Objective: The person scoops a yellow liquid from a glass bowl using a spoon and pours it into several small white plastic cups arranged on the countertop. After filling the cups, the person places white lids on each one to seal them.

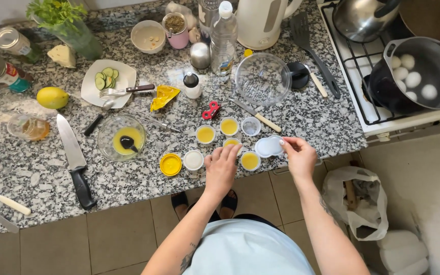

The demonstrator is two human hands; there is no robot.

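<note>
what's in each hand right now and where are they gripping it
Right hand pinches a small white lid by its right edge. Left hand holds nothing; fingertips rest on a yellow-filled cup.

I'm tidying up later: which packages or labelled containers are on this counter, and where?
Two labelled tin cans, far left: round, silver lids.
Clear plastic bottle, back centre: white cap.
Crumpled yellow wrapper, mid-counter.
White plastic bag, floor, right.

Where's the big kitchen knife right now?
The black-handled knife lies on the granite counter at the left of the head view, blade pointing away, beside the glass bowl of yellow liquid and below the lemon.
</note>
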